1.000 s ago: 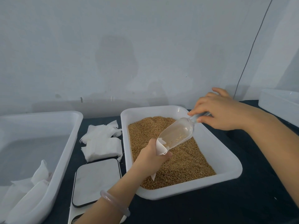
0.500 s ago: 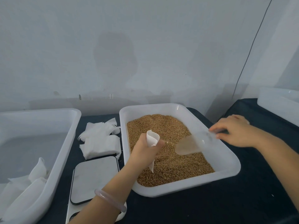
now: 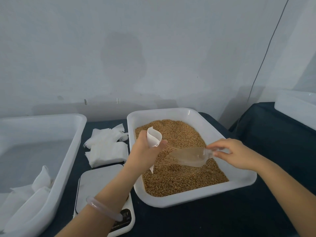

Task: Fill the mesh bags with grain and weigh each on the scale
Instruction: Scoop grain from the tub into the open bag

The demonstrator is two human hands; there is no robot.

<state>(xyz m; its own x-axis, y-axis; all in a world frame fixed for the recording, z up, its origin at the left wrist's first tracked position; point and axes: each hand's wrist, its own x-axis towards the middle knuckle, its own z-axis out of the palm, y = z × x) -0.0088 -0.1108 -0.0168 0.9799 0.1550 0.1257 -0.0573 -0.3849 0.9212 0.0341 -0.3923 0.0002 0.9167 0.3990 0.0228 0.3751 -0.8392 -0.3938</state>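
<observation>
- Left hand is curled round a white mesh bag, gripping it upright with its mouth open over the left side of the grain.
- Right hand pinches the handle of a clear scoop, which lies low on the grain with its mouth pointing left, just beside the bag.
- The grain sits in a white tray on a dark cloth.
- The scale sits just left of the tray. The left forearm, wearing a pale bangle, crosses its near corner and hides most of the display.
- Behind the scale lies a stack of flat white bags.
- Far left is a big white tub with more white bags in its near corner, cut off by the frame's edge.
- Right edge: another white container, only partly in view.
- A thin cable runs down the wall.
- The scoop is blurred and see-through; it may hold some grain, but I can't tell how much.
- The bag's lower end pokes out below the fist.
</observation>
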